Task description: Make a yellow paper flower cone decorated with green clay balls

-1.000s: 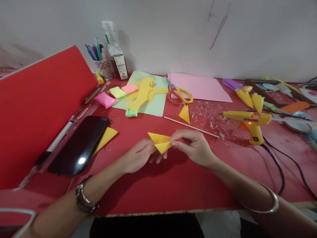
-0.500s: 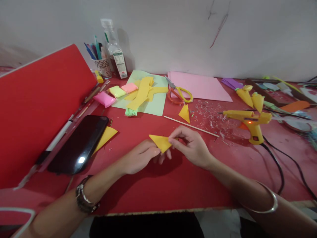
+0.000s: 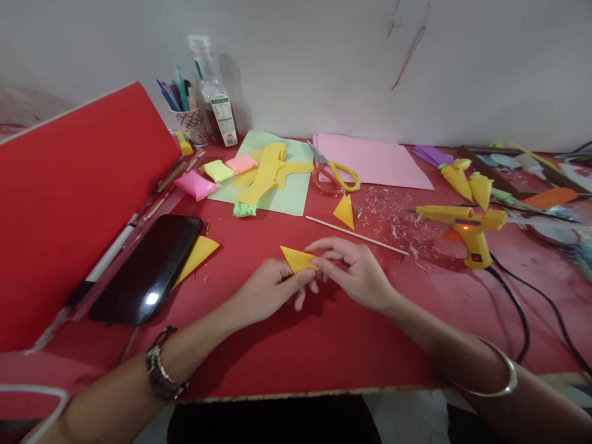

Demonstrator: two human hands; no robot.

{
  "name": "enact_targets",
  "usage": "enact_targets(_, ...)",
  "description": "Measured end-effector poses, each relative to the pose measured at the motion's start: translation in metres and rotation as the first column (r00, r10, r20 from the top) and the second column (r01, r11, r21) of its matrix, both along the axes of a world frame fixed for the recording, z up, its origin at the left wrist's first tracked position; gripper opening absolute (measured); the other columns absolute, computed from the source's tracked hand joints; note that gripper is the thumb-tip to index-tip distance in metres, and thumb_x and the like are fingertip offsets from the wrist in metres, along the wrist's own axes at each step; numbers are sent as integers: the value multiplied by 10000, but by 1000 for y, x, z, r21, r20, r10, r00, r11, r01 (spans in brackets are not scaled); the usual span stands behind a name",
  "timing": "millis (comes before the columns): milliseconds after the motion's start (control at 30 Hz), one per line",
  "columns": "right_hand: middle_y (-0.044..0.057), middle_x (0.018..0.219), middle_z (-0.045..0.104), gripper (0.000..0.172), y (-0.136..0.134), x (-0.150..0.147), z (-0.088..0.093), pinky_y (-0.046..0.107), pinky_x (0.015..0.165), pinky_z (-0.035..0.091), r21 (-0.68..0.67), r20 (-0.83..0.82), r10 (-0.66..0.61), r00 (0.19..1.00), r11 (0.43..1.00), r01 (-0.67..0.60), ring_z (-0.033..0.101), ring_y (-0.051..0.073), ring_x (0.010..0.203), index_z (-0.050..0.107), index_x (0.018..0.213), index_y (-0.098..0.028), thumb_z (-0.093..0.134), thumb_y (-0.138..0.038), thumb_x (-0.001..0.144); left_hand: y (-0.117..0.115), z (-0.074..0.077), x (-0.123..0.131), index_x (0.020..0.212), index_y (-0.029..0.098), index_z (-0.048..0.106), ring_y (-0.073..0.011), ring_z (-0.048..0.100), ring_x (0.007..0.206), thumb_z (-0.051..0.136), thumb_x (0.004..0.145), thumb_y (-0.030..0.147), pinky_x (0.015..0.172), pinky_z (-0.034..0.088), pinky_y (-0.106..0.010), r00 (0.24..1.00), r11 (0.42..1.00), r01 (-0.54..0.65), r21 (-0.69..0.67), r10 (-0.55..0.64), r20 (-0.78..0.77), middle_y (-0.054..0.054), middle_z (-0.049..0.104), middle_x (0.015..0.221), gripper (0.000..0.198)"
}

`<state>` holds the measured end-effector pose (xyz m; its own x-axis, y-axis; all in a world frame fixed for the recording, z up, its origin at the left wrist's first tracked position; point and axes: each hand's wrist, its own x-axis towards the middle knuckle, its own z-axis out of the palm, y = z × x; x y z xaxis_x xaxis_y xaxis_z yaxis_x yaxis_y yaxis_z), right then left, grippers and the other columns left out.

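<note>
A yellow folded paper triangle [image 3: 296,259] is held low over the red table, between both hands. My left hand [image 3: 272,288] pinches its lower edge, thumb on top and fingers underneath. My right hand [image 3: 356,271] closes thumb and fingers on its right end, hiding that corner. Beyond the hands a thin wooden stick [image 3: 356,235] lies slanted, with a small folded yellow paper piece [image 3: 345,212] behind it. Another yellow paper triangle [image 3: 198,258] sticks out from beneath a black phone [image 3: 148,268] at the left.
A yellow glue gun [image 3: 467,228] with a lit red light and a trailing cord stands at the right. Scissors [image 3: 340,177], pink paper sheets [image 3: 383,161], yellow strips [image 3: 266,176], a bottle [image 3: 219,105] and a cup of pens [image 3: 192,126] are along the wall. A red board [image 3: 83,209] leans left.
My left thumb has moved up and right across the paper triangle, covering its lower edge. My right fingers have shifted around its right end, and the triangle has tilted slightly.
</note>
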<state>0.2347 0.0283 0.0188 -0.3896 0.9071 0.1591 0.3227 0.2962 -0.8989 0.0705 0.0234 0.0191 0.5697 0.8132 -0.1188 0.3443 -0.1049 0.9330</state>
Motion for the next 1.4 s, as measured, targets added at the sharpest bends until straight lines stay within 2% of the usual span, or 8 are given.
enact_targets(100, -17, 575, 582, 98, 1, -1, 1, 202, 509, 439, -61, -11, 23, 1000, 998, -23, 551, 86, 523, 535, 761, -154, 492, -238, 788, 1, 0, -1, 403, 154, 521, -84, 536, 554, 377, 841, 305, 547, 376, -168, 999, 999, 9, 49, -7, -37, 9, 583, 500, 485)
enact_targets(267, -29, 561, 543, 122, -2, -1, 3, 181, 504, 406, 3, 3, 98, 995, 995, -98, 510, 63, 511, 486, 702, -160, 458, -201, 813, 2, -3, -2, 443, 154, 504, -73, 499, 473, 424, 810, 313, 487, 364, -166, 998, 994, -37, 99, 41, -44, 25, 550, 465, 409)
enact_targets(500, -70, 502, 437, 115, -4, -1, -1, 161, 445, 331, 12, 54, 115, 992, 993, -116, 417, 44, 440, 427, 716, -177, 419, -202, 828, 2, -5, -2, 427, 156, 406, -38, 371, 343, 430, 792, 312, 376, 272, -154, 996, 992, -84, 93, 86, -19, 65, 397, 361, 398)
enact_targets(700, -48, 576, 476, 88, -4, 0, -2, 163, 491, 354, 17, 18, 171, 985, 985, -171, 454, 51, 509, 405, 800, -176, 338, -171, 857, 3, -4, -2, 483, 155, 464, -48, 359, 334, 433, 782, 318, 366, 267, -164, 991, 989, -129, 74, 131, -35, 70, 380, 344, 342)
enact_targets(900, -69, 530, 429, 68, -3, 1, 0, 168, 467, 310, 20, 191, 195, 962, 979, -202, 402, 53, 464, 417, 771, -179, 388, -151, 825, 2, -4, -3, 430, 155, 396, -52, 362, 388, 448, 792, 358, 413, 249, -184, 983, 924, -147, 354, 177, -55, 60, 387, 390, 418)
enact_targets(967, -70, 533, 434, 65, -2, 1, 0, 166, 472, 308, 13, 200, 209, 957, 976, -216, 399, 51, 467, 417, 774, -178, 388, -142, 821, 2, -5, -4, 435, 156, 389, -52, 369, 386, 412, 818, 355, 419, 253, -184, 984, 909, -128, 396, 166, -63, 63, 385, 383, 431)
enact_targets(1167, -75, 523, 440, 61, -3, -1, 2, 157, 475, 318, -41, 96, 220, 971, 975, -217, 398, 43, 460, 402, 786, -176, 373, -168, 840, 1, -6, -4, 465, 164, 388, -47, 369, 348, 399, 822, 355, 393, 274, -166, 987, 950, -157, 271, 162, 6, 82, 371, 357, 406)
enact_targets(1400, -80, 515, 445, 79, -2, 1, 1, 160, 485, 320, -41, 91, 209, 974, 978, -206, 399, 38, 455, 382, 759, -181, 387, -169, 837, 3, 0, -6, 501, 169, 415, -53, 388, 369, 313, 846, 279, 400, 278, -171, 957, 888, -277, 367, 291, 20, 68, 408, 399, 376)
